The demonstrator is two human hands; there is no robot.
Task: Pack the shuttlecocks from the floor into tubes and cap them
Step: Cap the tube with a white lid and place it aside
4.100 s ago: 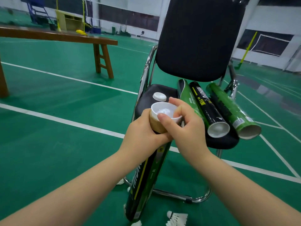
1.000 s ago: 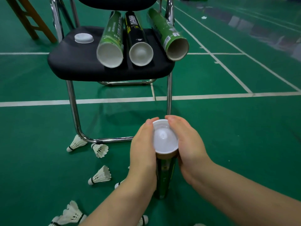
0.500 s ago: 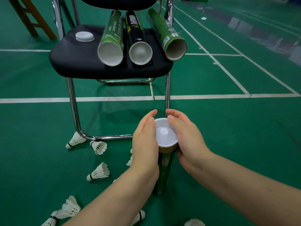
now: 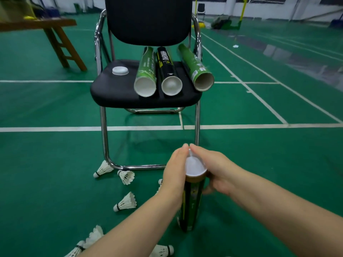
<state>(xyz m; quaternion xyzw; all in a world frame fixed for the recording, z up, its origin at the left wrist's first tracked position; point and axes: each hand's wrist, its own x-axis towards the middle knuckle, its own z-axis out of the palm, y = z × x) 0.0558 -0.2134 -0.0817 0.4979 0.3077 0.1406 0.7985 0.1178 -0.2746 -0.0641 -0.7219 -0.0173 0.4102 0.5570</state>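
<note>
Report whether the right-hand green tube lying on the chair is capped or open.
Open at the near end: the green cardboard tube shows a hollow brown mouth, with no white cap.

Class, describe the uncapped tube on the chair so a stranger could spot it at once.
Find the black chair on the green court; three tubes lie on its seat. Take the green tube at the picture's right. Unlike the black tube and the other green tube, both white-capped, its near end is open cardboard.

Four tubes (image 4: pixel 145 71) (image 4: pixel 167 69) (image 4: pixel 194 65) (image 4: pixel 193 201), seven shuttlecocks (image 4: pixel 103 168) (image 4: pixel 127 177) (image 4: pixel 126 202) (image 4: pixel 160 181) (image 4: pixel 94 236) (image 4: pixel 76 249) (image 4: pixel 161 250), one loose cap (image 4: pixel 120 70), one chair (image 4: pixel 115 91), one wooden bench (image 4: pixel 61 39)
</note>
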